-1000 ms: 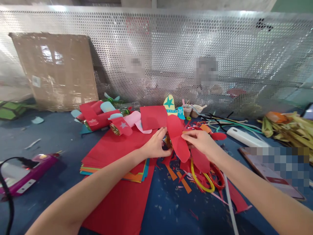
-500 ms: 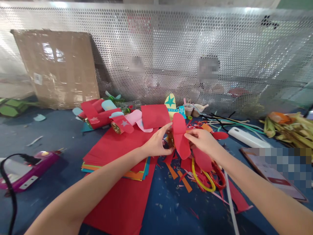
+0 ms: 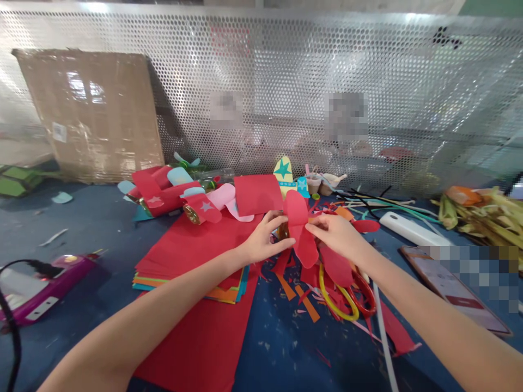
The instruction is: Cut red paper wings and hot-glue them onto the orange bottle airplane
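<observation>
Between my two hands stands a red paper strip with rounded ends (image 3: 301,239), creased across its middle. Just left of it, a shiny amber, bottle-like piece (image 3: 283,231) shows inside the curve of my left hand (image 3: 265,239); its far part is hidden by the strip. My left thumb and fingers close round that piece, their tips near the strip's left edge. My right hand (image 3: 335,233) pinches the strip's right edge at the crease. Under my right wrist lie scissors with a yellow handle loop (image 3: 330,302) and a red loop (image 3: 368,296), among red paper scraps.
A stack of coloured paper (image 3: 183,256) lies at left centre, red paper models (image 3: 163,193) behind it. A purple power strip (image 3: 53,288) is at left, a phone (image 3: 453,288) and white bar (image 3: 414,230) at right. Cardboard (image 3: 90,120) leans on a perforated metal screen (image 3: 281,65).
My left thumb has lifted from below the amber piece towards the red strip's edge. The strip has tilted slightly, while my right hand keeps its pinch. The view has shifted a little.
</observation>
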Tool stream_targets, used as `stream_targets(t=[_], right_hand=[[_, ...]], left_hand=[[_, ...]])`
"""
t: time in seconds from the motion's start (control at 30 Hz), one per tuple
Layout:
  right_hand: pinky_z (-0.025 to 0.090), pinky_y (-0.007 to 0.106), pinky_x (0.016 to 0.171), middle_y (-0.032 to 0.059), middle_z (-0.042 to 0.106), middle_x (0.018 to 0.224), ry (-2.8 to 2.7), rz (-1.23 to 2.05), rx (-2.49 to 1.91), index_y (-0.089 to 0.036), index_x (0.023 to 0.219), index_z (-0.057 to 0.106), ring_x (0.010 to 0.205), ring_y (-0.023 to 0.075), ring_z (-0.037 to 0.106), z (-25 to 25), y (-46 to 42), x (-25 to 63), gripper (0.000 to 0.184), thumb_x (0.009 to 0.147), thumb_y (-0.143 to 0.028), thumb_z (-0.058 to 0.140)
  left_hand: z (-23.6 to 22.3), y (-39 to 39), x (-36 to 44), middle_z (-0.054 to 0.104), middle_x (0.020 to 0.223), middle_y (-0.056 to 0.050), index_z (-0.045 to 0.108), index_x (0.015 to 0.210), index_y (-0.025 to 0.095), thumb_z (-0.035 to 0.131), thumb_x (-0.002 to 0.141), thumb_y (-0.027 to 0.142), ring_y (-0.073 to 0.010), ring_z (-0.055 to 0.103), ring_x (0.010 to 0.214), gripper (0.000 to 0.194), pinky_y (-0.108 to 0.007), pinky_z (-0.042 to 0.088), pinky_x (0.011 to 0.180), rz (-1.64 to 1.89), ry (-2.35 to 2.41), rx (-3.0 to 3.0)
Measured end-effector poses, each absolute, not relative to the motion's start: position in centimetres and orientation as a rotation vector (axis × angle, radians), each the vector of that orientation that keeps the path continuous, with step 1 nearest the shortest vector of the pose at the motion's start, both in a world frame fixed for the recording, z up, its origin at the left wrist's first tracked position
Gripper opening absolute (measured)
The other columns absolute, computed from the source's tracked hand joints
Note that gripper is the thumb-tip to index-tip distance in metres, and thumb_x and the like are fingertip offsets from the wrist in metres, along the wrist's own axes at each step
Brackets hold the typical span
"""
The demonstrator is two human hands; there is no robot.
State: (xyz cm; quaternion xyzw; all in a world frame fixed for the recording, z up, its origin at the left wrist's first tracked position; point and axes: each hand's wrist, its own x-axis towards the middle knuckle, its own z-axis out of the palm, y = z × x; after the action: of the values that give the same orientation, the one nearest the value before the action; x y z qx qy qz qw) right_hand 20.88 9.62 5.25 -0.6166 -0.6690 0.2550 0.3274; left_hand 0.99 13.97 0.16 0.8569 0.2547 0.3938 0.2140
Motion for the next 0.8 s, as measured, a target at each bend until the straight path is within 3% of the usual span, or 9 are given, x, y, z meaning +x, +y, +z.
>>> stream_targets(t=[0.1, 0.37, 0.43, 0.53, 0.67, 0.8], right_hand=[[0.055, 0.028, 0.056, 0.0036, 0.074, 0.067, -1.77, 0.633, -1.609, -0.021, 0.07, 0.068, 0.055, 0.0175, 0.067, 5.15, 9.58, 20.78, 0.012, 0.079, -0.02, 0.061], [0.055, 0.036, 0.062, 0.0066, 0.071, 0.064, -1.828, 0.544, -1.636, -0.019, 0.069, 0.062, 0.058, 0.0232, 0.07, 5.3, 9.24, 20.66, 0.013, 0.08, -0.024, 0.057], [0.054, 0.035, 0.064, 0.006, 0.072, 0.068, -1.843, 0.491, -1.62, -0.019, 0.079, 0.061, 0.065, 0.0234, 0.07, 5.26, 9.15, 20.7, 0.004, 0.078, -0.023, 0.06], [0.053, 0.033, 0.067, 0.0051, 0.072, 0.077, -1.871, 0.393, -1.575, -0.02, 0.091, 0.058, 0.072, 0.0216, 0.069, 5.02, 9.02, 20.64, 0.012, 0.079, -0.018, 0.059], [0.052, 0.032, 0.069, 0.0053, 0.07, 0.08, -1.946, 0.291, -1.493, -0.021, 0.08, 0.059, 0.077, 0.0208, 0.067, 4.68, 8.9, 20.48, 0.007, 0.083, -0.015, 0.055], [0.051, 0.033, 0.071, 0.0052, 0.068, 0.084, -2.003, 0.195, -1.435, -0.021, 0.08, 0.063, 0.079, 0.0212, 0.065, 4.54, 8.7, 20.52, 0.011, 0.082, -0.013, 0.056]], left_hand=[[-0.19, 13.84, 1.46, 0.052, 0.113, -0.013, 0.058, 0.104, 0.018, 0.055, 0.087, 0.033, -0.0254, 0.053, 0.113, 0.023, -0.042, 0.046, 0.099, 1.152, 0.781, 2.317], [-0.66, 13.85, 2.01, 0.053, 0.112, -0.011, 0.063, 0.099, 0.018, 0.056, 0.088, 0.031, -0.0241, 0.054, 0.113, 0.019, -0.039, 0.047, 0.097, 1.217, 0.799, 2.258], [-0.58, 13.83, 1.95, 0.053, 0.111, -0.01, 0.064, 0.098, 0.019, 0.056, 0.088, 0.031, -0.0233, 0.054, 0.112, 0.018, -0.039, 0.047, 0.097, 1.208, 0.793, 2.259], [-0.44, 13.74, 1.88, 0.052, 0.112, -0.011, 0.064, 0.101, 0.019, 0.056, 0.088, 0.03, -0.0235, 0.053, 0.113, 0.019, -0.039, 0.046, 0.098, 1.205, 0.796, 2.257], [-0.19, 13.55, 1.89, 0.053, 0.109, -0.009, 0.06, 0.107, 0.02, 0.056, 0.087, 0.028, -0.0223, 0.053, 0.11, 0.022, -0.038, 0.046, 0.097, 1.198, 0.792, 2.265], [0.13, 13.35, 1.85, 0.054, 0.104, -0.008, 0.062, 0.1, 0.022, 0.054, 0.087, 0.024, -0.0222, 0.052, 0.109, 0.015, -0.038, 0.046, 0.096, 1.177, 0.776, 2.283]])
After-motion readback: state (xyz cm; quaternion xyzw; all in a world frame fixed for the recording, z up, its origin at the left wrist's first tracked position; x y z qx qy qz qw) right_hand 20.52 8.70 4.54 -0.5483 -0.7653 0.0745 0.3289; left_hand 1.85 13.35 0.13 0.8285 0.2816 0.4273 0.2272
